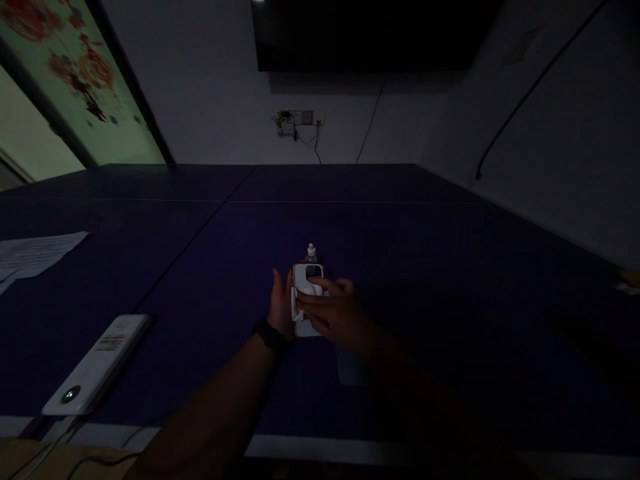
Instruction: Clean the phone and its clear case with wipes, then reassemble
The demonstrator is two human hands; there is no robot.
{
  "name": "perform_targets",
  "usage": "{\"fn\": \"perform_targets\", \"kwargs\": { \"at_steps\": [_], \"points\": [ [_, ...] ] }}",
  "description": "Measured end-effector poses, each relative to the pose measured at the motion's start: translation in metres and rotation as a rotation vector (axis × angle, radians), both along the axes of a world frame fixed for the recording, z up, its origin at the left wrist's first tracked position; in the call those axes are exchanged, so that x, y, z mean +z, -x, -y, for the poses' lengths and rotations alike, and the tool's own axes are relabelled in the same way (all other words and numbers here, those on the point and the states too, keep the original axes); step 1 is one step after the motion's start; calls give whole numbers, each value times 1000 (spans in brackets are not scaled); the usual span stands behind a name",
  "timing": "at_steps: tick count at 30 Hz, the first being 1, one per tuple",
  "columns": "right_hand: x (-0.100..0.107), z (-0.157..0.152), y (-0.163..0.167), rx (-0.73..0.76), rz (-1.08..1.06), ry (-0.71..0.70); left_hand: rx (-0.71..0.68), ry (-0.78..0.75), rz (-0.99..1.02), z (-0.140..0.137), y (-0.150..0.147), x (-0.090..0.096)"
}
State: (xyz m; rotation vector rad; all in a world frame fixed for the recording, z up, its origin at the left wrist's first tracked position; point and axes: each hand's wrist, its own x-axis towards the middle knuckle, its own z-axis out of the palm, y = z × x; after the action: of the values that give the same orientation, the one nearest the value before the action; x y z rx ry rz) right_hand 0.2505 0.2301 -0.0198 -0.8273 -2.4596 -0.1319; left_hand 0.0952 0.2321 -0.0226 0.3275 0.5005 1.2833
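Observation:
My left hand [281, 303], with a dark watch [270, 333] on its wrist, grips a smartphone [309, 328] from the left side. The phone's pale back and dark camera block [313, 271] face me. My right hand [340, 317] presses a crumpled white tissue [299, 308] against that back, its fingers bunched over it. Just beyond the phone stands a small bottle [311, 252] with a white nozzle cap, its lower part hidden. A flat dark bluish object [351, 368] lies on the table below my right hand, partly covered by it.
On the dark blue table [240, 240], a white power bank [100, 360] with a lit display and cables lies at the near left. Printed papers [40, 257] are at the far left. Wall sockets [300, 119] and a large screen [370, 33] are ahead.

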Motion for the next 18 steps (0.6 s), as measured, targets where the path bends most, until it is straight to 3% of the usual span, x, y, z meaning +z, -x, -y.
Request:
{"fn": "perform_targets", "kwargs": {
  "at_steps": [4,8,11,18],
  "points": [
    [1,-3,-5,30,-80,11,3,13,-21,1,0,1],
    [5,-9,-17,-149,-264,-30,-37,14,-43,3,-1,4],
    [4,-11,-20,-218,-259,-111,-51,26,-53,4,-2,4],
    [-3,-8,-7,-47,-90,-109,-26,46,5,-1,-3,6]
  ]
}}
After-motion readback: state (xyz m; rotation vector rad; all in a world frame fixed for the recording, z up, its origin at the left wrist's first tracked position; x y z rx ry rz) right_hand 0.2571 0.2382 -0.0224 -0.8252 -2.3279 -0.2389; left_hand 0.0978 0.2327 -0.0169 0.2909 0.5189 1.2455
